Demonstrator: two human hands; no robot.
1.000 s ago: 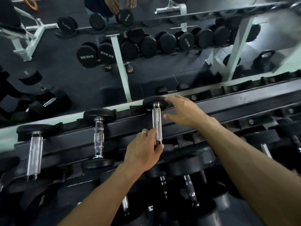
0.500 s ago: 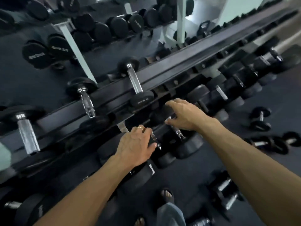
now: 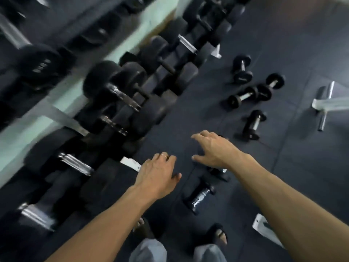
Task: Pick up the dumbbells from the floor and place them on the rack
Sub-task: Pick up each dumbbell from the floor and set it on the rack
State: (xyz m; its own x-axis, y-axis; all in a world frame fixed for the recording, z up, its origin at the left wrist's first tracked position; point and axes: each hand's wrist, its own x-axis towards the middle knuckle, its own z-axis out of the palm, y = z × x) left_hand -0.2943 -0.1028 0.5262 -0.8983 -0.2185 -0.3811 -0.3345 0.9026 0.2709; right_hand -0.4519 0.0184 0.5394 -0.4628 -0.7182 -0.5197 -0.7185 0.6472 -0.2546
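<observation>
Head view, left hand: The left hand (image 3: 157, 175) sits at lower centre of the frame, palm down, fingers loosely curled. Its grip is empty, with a ring on one finger.
Head view, right hand: The right hand (image 3: 212, 148) sits just right of centre, fingers spread and reaching forward. Its grip is wide open and closes on nothing.
Head view, nearest dumbbell: A small chrome-handled dumbbell (image 3: 199, 197) lies on the floor (image 3: 283, 167), low and centre, just below the right hand. A second one is partly hidden under the right wrist.
Head view, other dumbbells: Four more lie at right of centre: a pair end to end (image 3: 256, 92), one above them (image 3: 241, 69), one below (image 3: 254, 125).
Head view, rack: The rack (image 3: 62, 120) runs diagonally across the left half of the frame, loaded with large black dumbbells and blurred by camera motion.
Step in hand: Judged to be the reach down for the next floor dumbbell.
Method: Bring each palm over the centre of a chrome handle, not a head. Wrap fingers and thumb fully before lifting.
Caution: Feet in sandals (image 3: 217, 234) stand at the bottom edge, close to the nearest dumbbell. Lift straight up to keep the weight clear of the toes.
</observation>
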